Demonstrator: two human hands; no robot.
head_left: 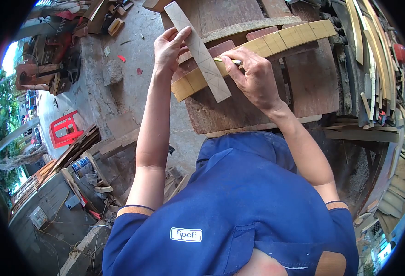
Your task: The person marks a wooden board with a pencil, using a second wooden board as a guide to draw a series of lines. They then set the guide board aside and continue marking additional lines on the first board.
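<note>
A flat pale strip (197, 51) marked with crossing pencil lines lies slantwise over a curved yellowish wooden piece (276, 42). My left hand (169, 49) pinches the strip's edge near its upper part, thumb on top. In my right hand (256, 76) is a yellow pencil (219, 60), its tip at the strip's right edge. The curved piece has several lines drawn across it. Beneath it are reddish-brown blocks (263, 33) and another curved wooden piece (250, 26), all on a brown wooden bench (230, 108).
A red plastic stool (65, 129) stands at the left, below a reddish machine (41, 73). Long wooden strips (375, 60) lean at the right. Stacked boards (76, 147) and a can (81, 167) are at the lower left.
</note>
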